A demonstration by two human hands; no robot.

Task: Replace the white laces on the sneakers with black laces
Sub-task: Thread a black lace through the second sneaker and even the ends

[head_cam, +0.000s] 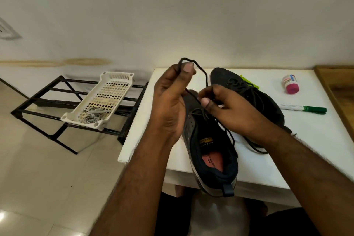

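White desk [287, 140] carries two sneakers; my left hand [170, 101] and right hand [226, 109] both pinch one black lace [201, 69] tight in the fingers.

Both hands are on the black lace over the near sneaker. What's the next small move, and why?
Probably draw the slack through. The left hand pinches the black lace in a raised loop, and the right hand pinches it by the eyelets of the near sneaker, so pulling would likely snug it.
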